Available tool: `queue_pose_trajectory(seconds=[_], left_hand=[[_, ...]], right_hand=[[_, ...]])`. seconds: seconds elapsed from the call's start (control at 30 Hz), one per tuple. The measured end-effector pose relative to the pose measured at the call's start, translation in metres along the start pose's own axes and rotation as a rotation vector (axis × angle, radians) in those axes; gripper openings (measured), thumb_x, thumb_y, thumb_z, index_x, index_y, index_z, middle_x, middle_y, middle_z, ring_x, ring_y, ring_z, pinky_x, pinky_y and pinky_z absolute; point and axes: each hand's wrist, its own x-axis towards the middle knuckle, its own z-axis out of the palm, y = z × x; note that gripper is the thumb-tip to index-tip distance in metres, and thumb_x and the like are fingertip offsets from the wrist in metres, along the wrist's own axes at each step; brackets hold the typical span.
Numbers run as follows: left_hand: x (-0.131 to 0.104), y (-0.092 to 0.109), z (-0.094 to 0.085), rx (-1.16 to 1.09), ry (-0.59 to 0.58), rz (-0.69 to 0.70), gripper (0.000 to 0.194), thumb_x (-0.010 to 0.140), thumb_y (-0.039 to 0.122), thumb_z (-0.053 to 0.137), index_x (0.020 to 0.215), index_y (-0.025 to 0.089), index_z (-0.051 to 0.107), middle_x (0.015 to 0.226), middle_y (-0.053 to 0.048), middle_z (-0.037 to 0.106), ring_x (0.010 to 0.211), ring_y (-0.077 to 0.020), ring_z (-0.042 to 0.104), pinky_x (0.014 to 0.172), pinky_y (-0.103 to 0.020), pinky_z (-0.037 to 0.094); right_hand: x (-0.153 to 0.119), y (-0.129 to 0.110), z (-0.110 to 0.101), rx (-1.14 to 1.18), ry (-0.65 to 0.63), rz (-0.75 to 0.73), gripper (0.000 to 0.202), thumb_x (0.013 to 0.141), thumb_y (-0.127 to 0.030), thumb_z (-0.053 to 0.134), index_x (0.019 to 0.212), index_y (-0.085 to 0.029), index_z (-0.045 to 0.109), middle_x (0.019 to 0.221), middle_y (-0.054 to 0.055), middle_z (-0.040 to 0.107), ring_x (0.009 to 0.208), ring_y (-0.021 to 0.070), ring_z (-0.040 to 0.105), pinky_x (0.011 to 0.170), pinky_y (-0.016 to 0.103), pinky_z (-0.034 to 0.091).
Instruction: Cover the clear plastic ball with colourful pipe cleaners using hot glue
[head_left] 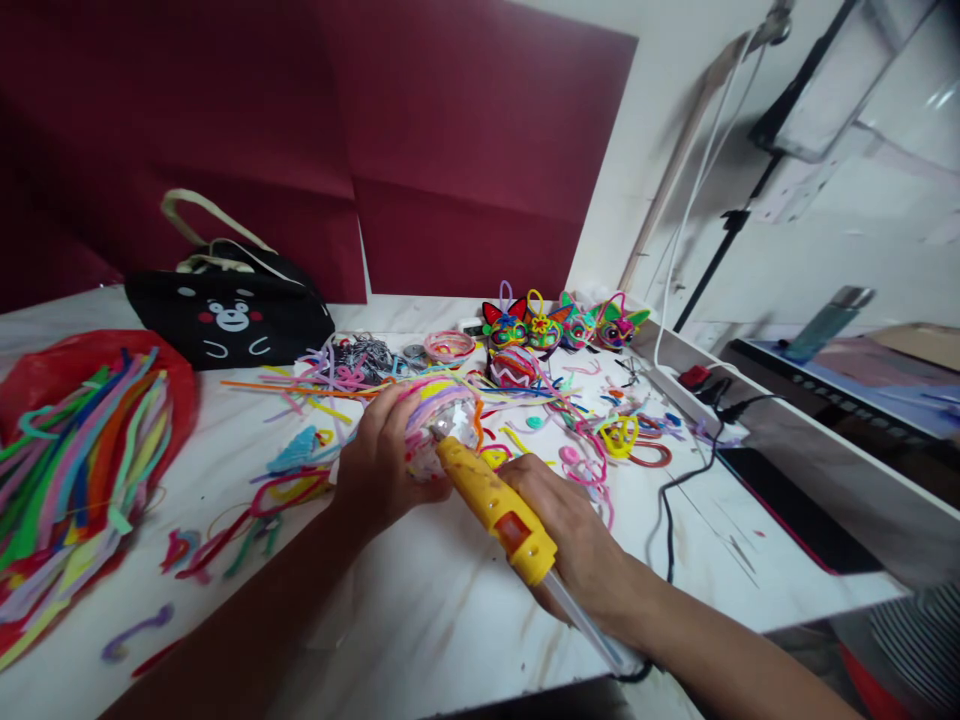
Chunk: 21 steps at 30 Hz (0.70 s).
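A round ball wrapped in multicoloured fuzzy strips (435, 405) is held in my left hand (382, 460), whose fingers curve around its left side. My right hand (570, 530) grips a yellow hot glue gun (499, 510) with a clear glue stick coming out of its rear end. The gun's nozzle points up and left and meets or nearly meets a whitish, shiny patch on the ball. Whether glue is coming out is too small to tell.
Loose pipe cleaners (592, 440) litter the white table (450, 620). A red bag of coloured strips (176, 375) lies left, near a black bag (225, 320). Several colourful ornaments (544, 328) stand at the back. A phone (795, 510) and black cable (666, 520) are right.
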Motion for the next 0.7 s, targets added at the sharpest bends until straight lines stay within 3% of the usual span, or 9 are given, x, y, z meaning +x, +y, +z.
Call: queue_pose_trajectory(seconds=[0.33, 0.7], left_hand=[[-0.0019, -0.0039, 0.0043, -0.047, 0.020, 0.015, 0.087, 0.077, 0.053, 0.068, 0.149, 0.017, 0.036, 0.135, -0.021, 0.056, 0.122, -0.0376, 0.060, 0.092, -0.049, 0.059], [0.0003, -0.0033, 0.0007, -0.056, -0.018, 0.042, 0.089, 0.077, 0.056, 0.070, 0.149, 0.016, 0.034, 0.141, -0.019, 0.052, 0.126, -0.0377, 0.058, 0.100, -0.049, 0.056]], right_hand=[[-0.0009, 0.0013, 0.0041, -0.054, 0.014, -0.014, 0.004, 0.098, -0.026, 0.047, 0.100, -0.022, 0.046, 0.088, 0.004, 0.054, 0.079, 0.0189, 0.051, 0.068, 0.031, 0.042], [-0.0008, 0.0008, 0.0028, -0.071, 0.056, -0.002, 0.005, 0.093, -0.024, 0.049, 0.098, -0.022, 0.048, 0.086, 0.003, 0.055, 0.075, 0.0173, 0.053, 0.063, 0.028, 0.041]])
